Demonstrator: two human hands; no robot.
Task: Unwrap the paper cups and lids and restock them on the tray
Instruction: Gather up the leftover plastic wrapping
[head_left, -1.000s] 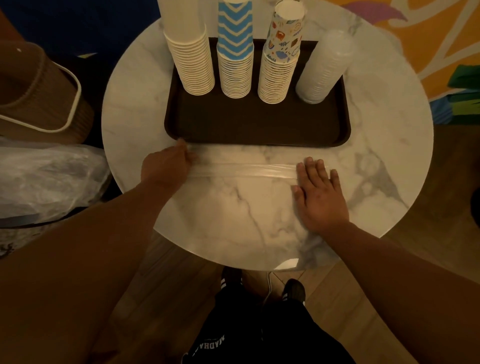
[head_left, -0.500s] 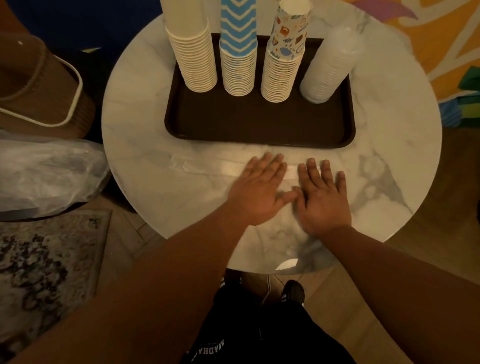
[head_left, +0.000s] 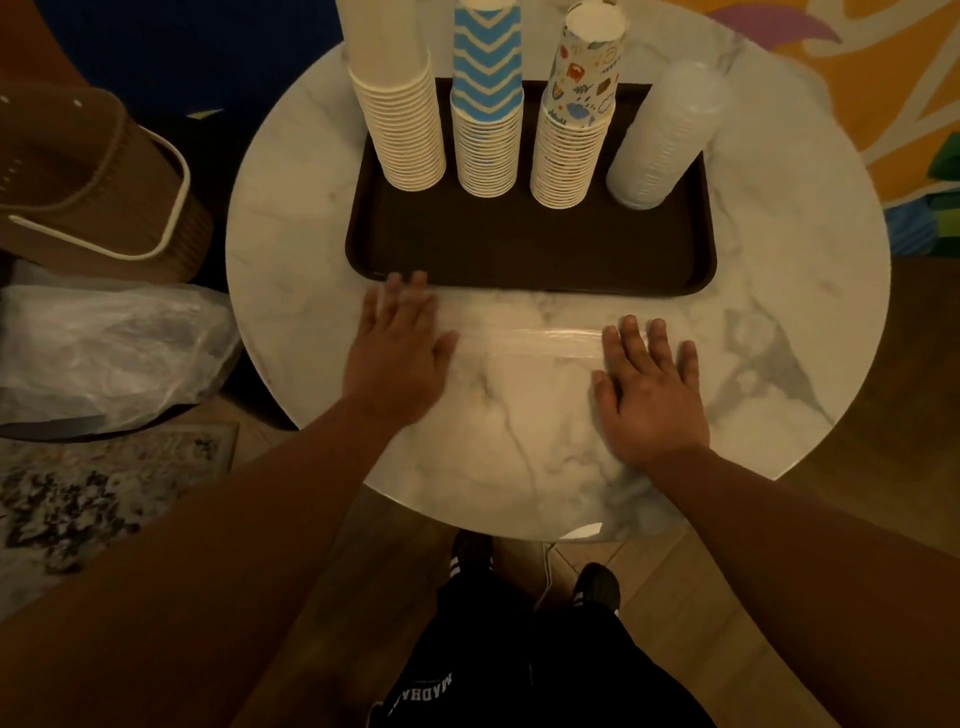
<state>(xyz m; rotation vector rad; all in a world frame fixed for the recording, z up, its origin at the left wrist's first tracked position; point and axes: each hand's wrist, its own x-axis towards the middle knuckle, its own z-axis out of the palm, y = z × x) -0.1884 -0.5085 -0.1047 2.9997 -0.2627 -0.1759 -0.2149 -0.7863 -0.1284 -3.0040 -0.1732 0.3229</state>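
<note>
Both hands lie flat, palms down, fingers straight and spread, with no grip on anything: the left hand (head_left: 397, 358) presses the left end of a clear plastic wrapper (head_left: 524, 338) on the round marble desk (head_left: 810, 291), its fingertips just short of the tray's near edge, and the right hand (head_left: 647, 392) presses the wrapper's right end. The wrapper lies flattened between them, with a shiny crease running toward the right hand. On the far side of it sits the dark brown tray (head_left: 530, 249), which carries four stacks along its far half: from left to right, plain cream cups (head_left: 402, 130), blue-and-white chevron cups (head_left: 485, 119), cups printed with small cartoon pictures (head_left: 574, 130), and a leaning stack of translucent lids (head_left: 660, 140). No writing can be read on the cups. On the person's black trousers near the bottom edge, white letters appear upside down and seem to read "MADRAS", though the last letters are unclear. On the floor to the left are a brown basket (head_left: 88, 182) with a pale rim, a crumpled plastic bag (head_left: 104, 348) and a patterned rug (head_left: 78, 499). Half a second ago the left hand lay beside the right, thumbs nearly touching; it has since slid left along the wrapper, while the right hand has stayed in place.
</note>
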